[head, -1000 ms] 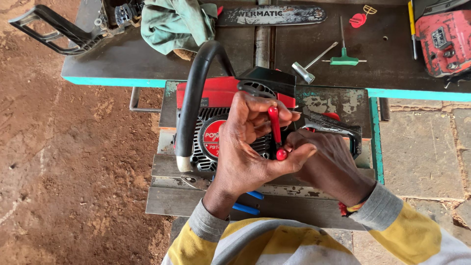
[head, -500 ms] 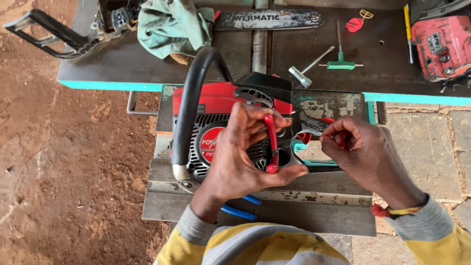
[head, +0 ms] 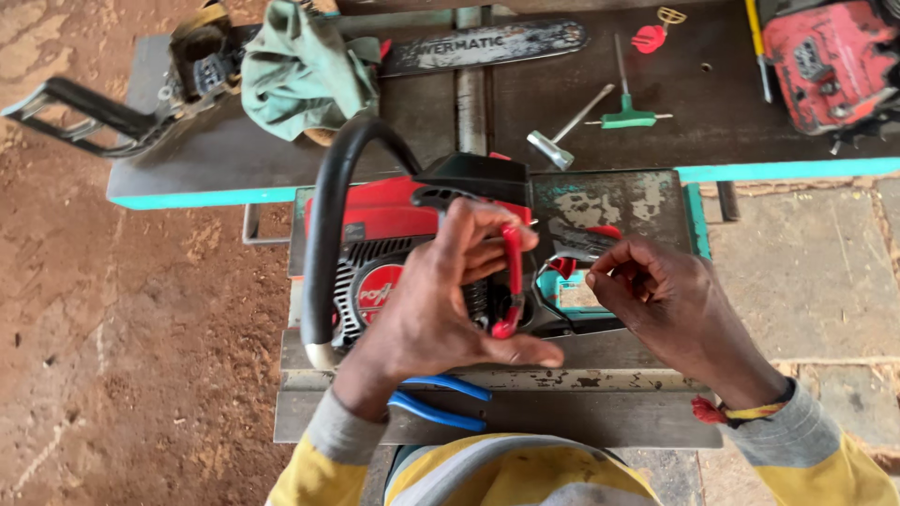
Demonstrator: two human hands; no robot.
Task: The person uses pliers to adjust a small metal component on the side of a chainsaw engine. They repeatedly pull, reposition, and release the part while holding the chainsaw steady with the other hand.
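Red plastic covers the one chainsaw body (head: pixel 394 220) that sits in the middle of a small metal stand (head: pixel 609 201), its black loop handle (head: pixel 328 234) arching over the left side. One left hand (head: pixel 441 309) rests on the saw's near side, palm down, wrist bent toward the person, thumb stretched out to the right along the near edge. Its fingers curl around one slim red-handled tool (head: pixel 513 281), which stands nearly upright against the engine, so that hand is closed on the tool. One right hand (head: pixel 670 305) hovers just right of the saw, fingers drawn together in a pinch near the saw's right end; whether anything sits between the fingertips cannot be told. A red thread band (head: pixel 710 410) circles that wrist.

One pair of blue-handled pliers (head: pixel 441 401) lies on the near edge of the stand, under the left forearm. On the far workbench (head: pixel 169 178) lie one guide bar (head: pixel 487 45), one green cloth (head: pixel 305 70), one green T-handled key (head: pixel 626 89), one socket wrench (head: pixel 567 131) and, at the far right, a second red chainsaw body (head: pixel 830 61). One black handle frame (head: pixel 89 117) hangs off the bench's left end.
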